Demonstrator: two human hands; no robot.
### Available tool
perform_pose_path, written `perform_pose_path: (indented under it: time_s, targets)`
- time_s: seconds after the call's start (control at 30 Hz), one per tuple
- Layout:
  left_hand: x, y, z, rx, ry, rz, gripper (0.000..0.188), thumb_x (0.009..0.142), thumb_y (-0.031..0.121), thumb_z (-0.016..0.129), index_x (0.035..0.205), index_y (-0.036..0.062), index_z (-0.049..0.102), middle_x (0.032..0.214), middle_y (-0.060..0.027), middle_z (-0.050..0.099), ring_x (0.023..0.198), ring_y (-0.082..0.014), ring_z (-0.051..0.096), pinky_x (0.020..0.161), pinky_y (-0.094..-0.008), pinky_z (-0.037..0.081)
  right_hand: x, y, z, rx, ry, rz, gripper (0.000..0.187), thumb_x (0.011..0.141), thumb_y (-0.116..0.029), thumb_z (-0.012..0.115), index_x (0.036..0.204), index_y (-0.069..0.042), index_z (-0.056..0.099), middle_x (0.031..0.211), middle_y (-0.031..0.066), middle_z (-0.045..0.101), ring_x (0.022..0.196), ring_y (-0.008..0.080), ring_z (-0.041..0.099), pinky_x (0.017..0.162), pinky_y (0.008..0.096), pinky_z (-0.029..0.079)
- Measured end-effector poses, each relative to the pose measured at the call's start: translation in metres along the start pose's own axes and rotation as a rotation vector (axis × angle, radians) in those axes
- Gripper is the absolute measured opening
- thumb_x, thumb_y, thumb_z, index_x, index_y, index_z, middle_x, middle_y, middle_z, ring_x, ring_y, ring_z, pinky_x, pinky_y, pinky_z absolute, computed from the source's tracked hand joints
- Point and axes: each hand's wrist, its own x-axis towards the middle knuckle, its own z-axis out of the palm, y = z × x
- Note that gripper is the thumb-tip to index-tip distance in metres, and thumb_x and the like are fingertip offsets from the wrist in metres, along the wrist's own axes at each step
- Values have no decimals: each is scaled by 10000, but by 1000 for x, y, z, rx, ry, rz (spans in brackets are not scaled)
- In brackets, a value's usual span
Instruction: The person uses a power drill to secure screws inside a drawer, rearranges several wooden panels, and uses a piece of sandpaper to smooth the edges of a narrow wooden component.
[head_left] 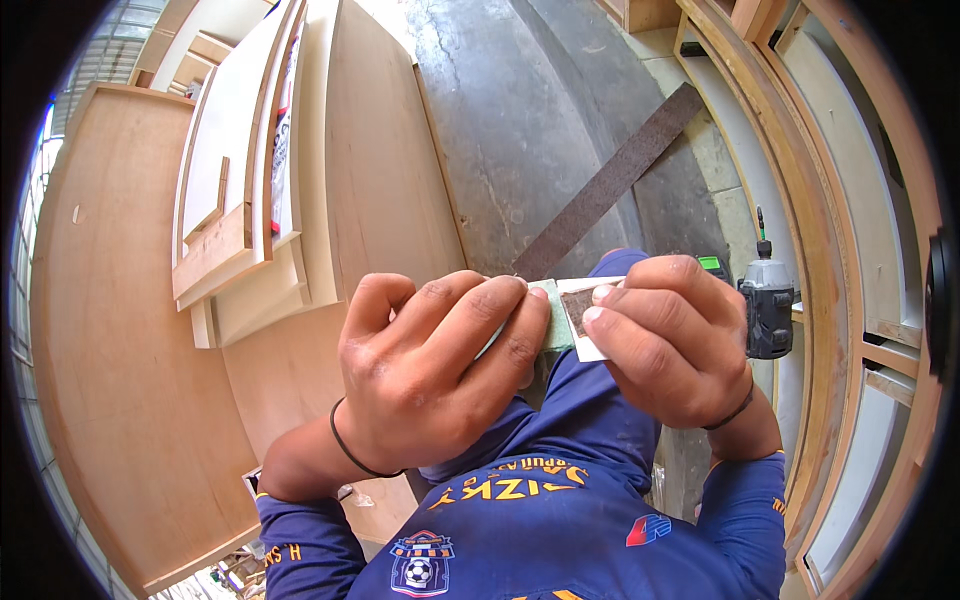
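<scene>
Both of my hands meet above my lap, fingertips almost together. My left hand point(435, 350) is closed, its thumb and fingers pinching a small pale green piece point(556, 322), mostly hidden behind the fingers. Facing it, my right hand point(675, 335) pinches a small white flat piece point(590, 348). A brown speckled patch point(575, 303) lies on the face of that white piece, under my right thumb and finger. The green and white pieces touch or overlap at their edges; which lies in front is hard to tell.
A long dark brown strip point(620, 180) lies slanted on the grey floor point(520, 90) ahead. To my right a cordless drill point(768, 310) stands by wooden frames point(800, 150). Large plywood panels point(110, 330) and a pale wooden cabinet box point(385, 170) fill the left side.
</scene>
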Motion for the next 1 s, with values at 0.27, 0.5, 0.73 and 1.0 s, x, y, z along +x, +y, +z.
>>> perform_pose_path:
  time_s: [0.27, 0.5, 0.73, 1.0]
  targets:
    - [0, 2, -2, 36, 32, -18, 323, 642, 180, 742, 948, 91, 692, 888, -13, 652, 789, -133, 653, 666, -285, 304, 5, 0, -2, -43, -6, -34, 232, 592, -88, 703, 808, -31, 642, 734, 42, 588, 701, 194, 608, 527, 272, 509]
    - [0, 1, -2, 32, 21, -62, 345, 639, 151, 714, 981, 110, 688, 910, -10, 640, 780, -131, 637, 668, -302, 288, 10, 2, 0, -40, -23, -26, 248, 616, -151, 759, 798, -29, 643, 732, 47, 593, 698, 203, 608, 526, 274, 510]
    - [1, 1, -1, 8, -12, -104, 339, 650, 115, 685, 989, 130, 683, 911, 11, 634, 785, -127, 619, 670, -305, 299, 11, 4, 1, -15, -52, 9, 252, 619, -131, 757, 808, -23, 630, 734, 59, 594, 679, 219, 599, 525, 288, 506]
    - [4, -6, 8, -20, -69, -131, 196, 754, 75, 652, 942, 117, 684, 850, 5, 644, 745, -134, 615, 662, -305, 320, 13, 13, 1, 115, -133, 119, 266, 598, 82, 665, 844, -11, 624, 746, 86, 595, 685, 259, 584, 564, 340, 481]
